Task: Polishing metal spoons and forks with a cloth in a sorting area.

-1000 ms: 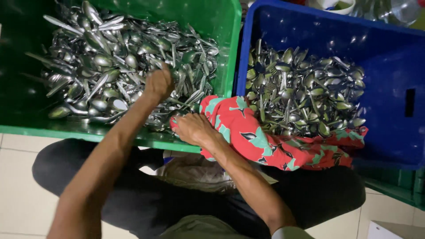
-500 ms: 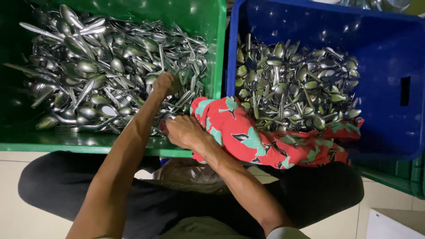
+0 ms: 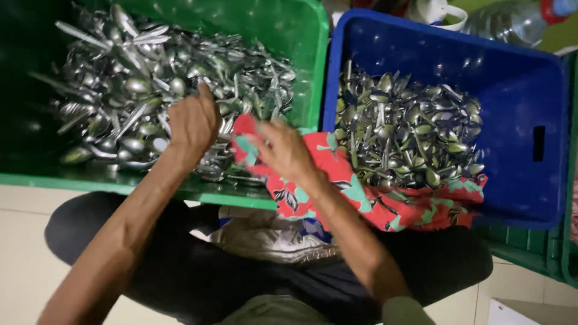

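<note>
A crumpled clear plastic bag [image 3: 265, 235] lies on the lap, below the green crate [image 3: 180, 191].

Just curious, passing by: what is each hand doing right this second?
Left hand: closed over the cutlery in the green bin; what it grips is hidden.
Right hand: gripping the red patterned cloth.

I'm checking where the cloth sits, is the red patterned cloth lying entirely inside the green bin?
No, the red patterned cloth drapes mostly over the front edge of the blue bin, beside the green bin.
</note>
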